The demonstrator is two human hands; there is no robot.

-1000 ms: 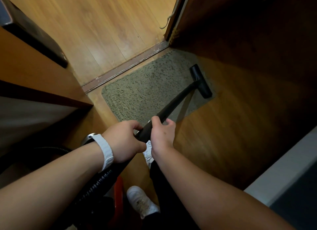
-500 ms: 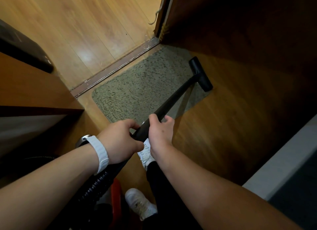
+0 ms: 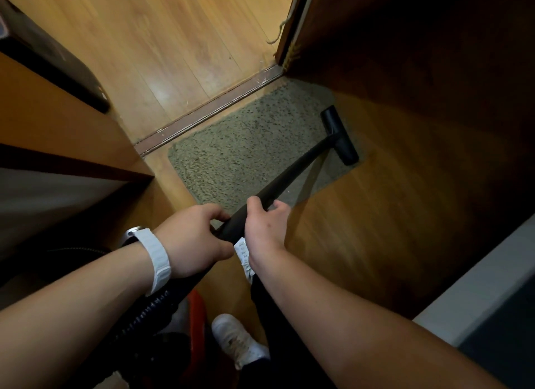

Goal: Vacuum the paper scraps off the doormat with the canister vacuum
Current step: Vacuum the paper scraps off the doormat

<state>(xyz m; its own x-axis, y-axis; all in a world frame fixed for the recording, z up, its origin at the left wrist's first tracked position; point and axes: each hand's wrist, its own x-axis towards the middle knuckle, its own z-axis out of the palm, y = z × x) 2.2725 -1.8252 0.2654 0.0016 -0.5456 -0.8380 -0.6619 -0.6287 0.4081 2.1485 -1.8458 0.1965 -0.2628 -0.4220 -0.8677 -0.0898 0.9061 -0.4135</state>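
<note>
White shoe point(image 3: 237, 339) at bottom centre, flat on the wood floor point(image 3: 362, 229). Just left of it is a red casing point(image 3: 198, 307), mostly lost in shadow. Pale ledge point(image 3: 477, 287) at bottom right. Black ribbed hose point(image 3: 144, 310) rises from bottom left, passes under the left forearm and joins the wand point(image 3: 289, 175).

Left hand point(image 3: 194, 241): white watch band point(image 3: 157, 258) on the wrist; fingers curled fully round the wand's near end. Right hand point(image 3: 265, 232): just ahead of the left on the same wand; thumb over the top, fingers wrapped under. Each grips the wand and nothing else. Second white shoe point(image 3: 243, 255) partly visible below the right wrist.

Wand: black, straight, slanting away to the upper right over the mat point(image 3: 237, 157). It ends in a black T-shaped nozzle point(image 3: 340, 135), set crosswise and resting on the mat along its right edge; the nozzle's near end lies at the mat's near right corner.

Mat: grey-green pile, dark-speckled, on the floor, far edge just beside the threshold point(image 3: 208, 110). Scraps cannot be told from the speckle. A few pale flecks point(image 3: 262, 80) lie on the threshold's far end.

Wooden cabinet point(image 3: 58, 122) at left, with a dark object point(image 3: 58, 61) on top. Lighter planks point(image 3: 173, 41) beyond the threshold. Dark wood panel point(image 3: 405, 55) right of the mat; a frayed cord point(image 3: 278, 32) hangs at its far edge.
</note>
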